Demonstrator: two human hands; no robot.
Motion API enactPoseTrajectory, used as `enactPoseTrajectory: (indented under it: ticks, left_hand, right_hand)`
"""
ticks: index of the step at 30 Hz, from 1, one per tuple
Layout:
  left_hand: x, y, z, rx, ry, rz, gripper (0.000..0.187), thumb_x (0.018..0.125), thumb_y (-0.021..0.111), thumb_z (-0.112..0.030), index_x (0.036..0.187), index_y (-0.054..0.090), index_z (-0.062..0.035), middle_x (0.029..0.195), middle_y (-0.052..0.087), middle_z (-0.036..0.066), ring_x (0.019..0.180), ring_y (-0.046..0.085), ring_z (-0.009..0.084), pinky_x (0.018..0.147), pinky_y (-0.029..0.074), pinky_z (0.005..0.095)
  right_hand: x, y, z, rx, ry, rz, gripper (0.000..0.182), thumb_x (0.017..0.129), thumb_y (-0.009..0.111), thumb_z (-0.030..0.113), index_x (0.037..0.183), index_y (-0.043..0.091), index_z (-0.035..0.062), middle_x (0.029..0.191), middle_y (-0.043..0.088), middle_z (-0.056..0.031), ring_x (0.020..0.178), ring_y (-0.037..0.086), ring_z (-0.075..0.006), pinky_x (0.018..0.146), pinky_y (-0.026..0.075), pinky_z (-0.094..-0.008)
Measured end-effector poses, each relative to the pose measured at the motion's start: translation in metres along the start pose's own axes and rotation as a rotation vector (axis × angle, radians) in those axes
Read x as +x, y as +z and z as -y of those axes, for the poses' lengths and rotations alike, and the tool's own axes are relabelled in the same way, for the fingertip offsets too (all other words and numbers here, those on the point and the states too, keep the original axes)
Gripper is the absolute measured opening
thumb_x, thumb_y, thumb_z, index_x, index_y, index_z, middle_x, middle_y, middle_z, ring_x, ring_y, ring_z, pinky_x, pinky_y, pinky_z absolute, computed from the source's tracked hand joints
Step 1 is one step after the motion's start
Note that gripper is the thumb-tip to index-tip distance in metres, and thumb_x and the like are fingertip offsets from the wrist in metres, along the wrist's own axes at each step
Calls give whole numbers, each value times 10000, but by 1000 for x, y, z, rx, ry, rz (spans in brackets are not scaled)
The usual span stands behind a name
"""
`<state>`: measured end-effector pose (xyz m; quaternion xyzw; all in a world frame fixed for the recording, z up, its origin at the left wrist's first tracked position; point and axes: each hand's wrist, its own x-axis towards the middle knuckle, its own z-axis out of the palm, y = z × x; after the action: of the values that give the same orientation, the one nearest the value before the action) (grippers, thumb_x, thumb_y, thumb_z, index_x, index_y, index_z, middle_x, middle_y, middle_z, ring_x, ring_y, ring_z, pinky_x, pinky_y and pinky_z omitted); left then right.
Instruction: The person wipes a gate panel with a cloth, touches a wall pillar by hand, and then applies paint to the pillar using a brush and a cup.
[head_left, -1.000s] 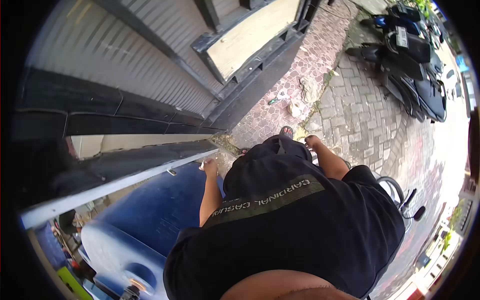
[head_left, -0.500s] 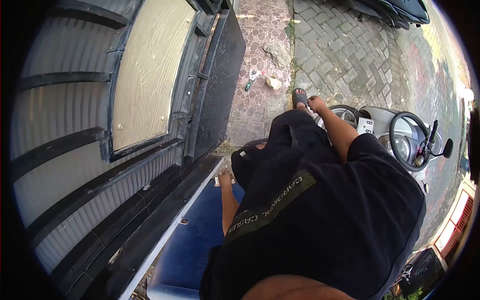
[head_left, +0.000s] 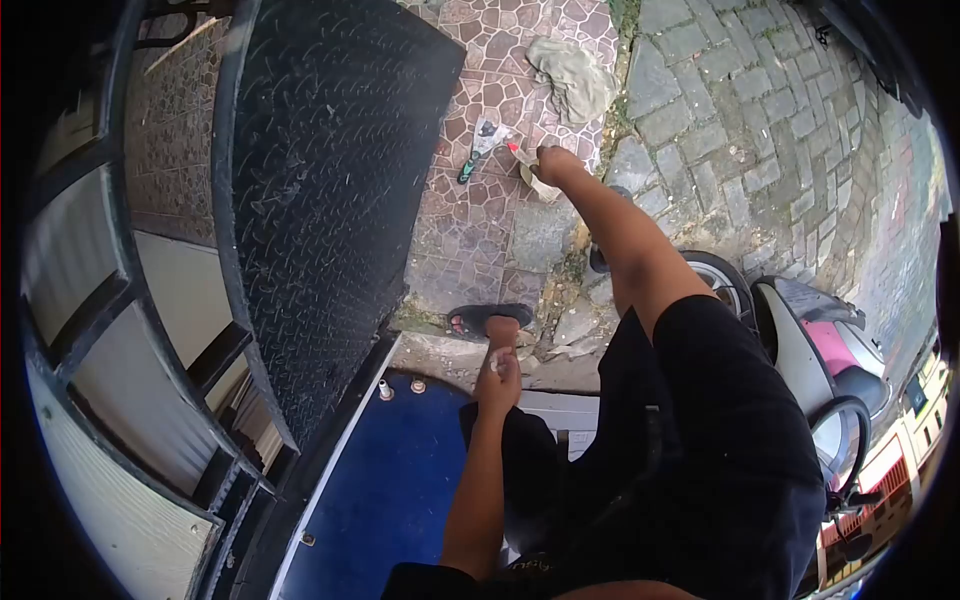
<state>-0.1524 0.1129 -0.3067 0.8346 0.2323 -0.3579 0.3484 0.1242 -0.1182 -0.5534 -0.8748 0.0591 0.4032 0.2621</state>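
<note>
The right hand [head_left: 558, 165] is hanging low over the patterned floor [head_left: 470, 215], its fingertips pointing at a red-tipped item [head_left: 513, 147] and a pale rounded item [head_left: 541, 187]. Whether those fingers are grasping either one or just hovering beside them, the view is not making clear. The left hand [head_left: 498, 380] is hanging closer to the body, over a sandaled foot [head_left: 503, 326]; its fingers are partly hidden and a whitish patch is showing near them, so I cannot tell whether it is holding anything.

The step in hand is seeming to be a low reach at the red-tipped and pale items. A grip there would be calling for a careful pinch, with the arm steady and the pale item kept from tipping.

Just to the left of the right hand, a green-handled tool [head_left: 467, 168] is lying on the floor. Beyond the fingers, a crumpled cloth [head_left: 575, 82] is lying near the paving [head_left: 700, 120]. Below and left of the left hand, a blue container [head_left: 385, 480] is sitting beside a dark textured panel [head_left: 320, 180]. Past the right forearm, a motorbike [head_left: 795, 330] is standing.
</note>
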Motion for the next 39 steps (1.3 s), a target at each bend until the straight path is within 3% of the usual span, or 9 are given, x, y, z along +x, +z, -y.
enactPoseTrajectory:
  ticks: [3, 10, 14, 19, 20, 27, 28, 32, 39]
  left_hand:
    - [47, 34, 24, 61, -149, 27, 281, 900, 548, -210, 1104, 541, -17, 891, 639, 98, 792, 634, 173, 692, 486, 286]
    - [153, 96, 83, -125, -36, 86, 244, 889, 547, -192, 1061, 550, -19, 909, 647, 119, 799, 644, 190, 705, 496, 297]
    - [220, 78, 80, 334, -77, 278, 299, 843, 542, -276, 989, 576, -17, 898, 649, 210, 855, 624, 359, 729, 492, 395]
    - [325, 64, 49, 351, -15, 122, 293, 849, 497, -274, 934, 607, -16, 847, 637, 236, 842, 613, 390, 733, 487, 434]
    - [326, 58, -4, 344, -35, 119, 297, 850, 498, -274, 925, 609, -9, 832, 638, 235, 839, 616, 384, 737, 485, 432]
    - [407, 121, -43, 446, 114, 43, 599, 862, 495, -383, 1283, 394, 32, 1108, 577, 269, 913, 599, 421, 850, 469, 423]
    - [420, 136, -35, 475, 81, 53, 644, 867, 428, -502, 1203, 438, 47, 1166, 525, 302, 952, 598, 383, 814, 491, 387]
    - [417, 158, -52, 169, -287, 359, 610, 910, 356, -476, 1142, 488, 73, 1075, 585, 270, 852, 630, 350, 763, 499, 397]
    - [428, 180, 1, 499, 192, 155, 457, 920, 324, -299, 779, 620, 20, 690, 662, 136, 658, 649, 253, 701, 501, 382]
  right_hand:
    - [26, 11, 4, -104, 40, -12, 538, 814, 573, 405, 1244, 496, 92, 1280, 482, -152, 1199, 448, -313, 959, 409, -415]
    - [66, 47, -18, -48, 13, -89, 478, 797, 596, 464, 1156, 593, 149, 1233, 479, -130, 1178, 431, -320, 977, 378, -412]
    - [78, 63, -34, 28, -143, -161, 434, 778, 620, 436, 1091, 638, 136, 1160, 512, -158, 1115, 465, -337, 945, 392, -425]
    - [76, 59, -50, 105, -380, -243, 389, 760, 616, 336, 975, 616, 12, 1004, 567, -192, 984, 543, -351, 899, 401, -443]
    - [72, 57, -54, 101, -378, -237, 389, 760, 616, 336, 975, 616, 12, 1004, 567, -192, 984, 543, -351, 899, 401, -443]
    - [21, 40, -116, 516, -345, -368, 290, 795, 500, 244, 913, 506, -20, 829, 533, -211, 806, 539, -362, 724, 438, -419]
    - [6, 36, -126, 669, -260, -368, 259, 813, 461, 237, 899, 487, -6, 765, 517, -189, 733, 536, -331, 678, 437, -398]
    - [-41, 12, -163, 1540, 176, -261, 207, 855, 365, 244, 925, 462, 76, 621, 384, -26, 484, 397, -130, 502, 369, -267]
    - [-72, 9, -220, 1667, 132, -402, 258, 858, 411, 319, 908, 469, 73, 755, 438, -45, 673, 450, -174, 637, 391, -317]
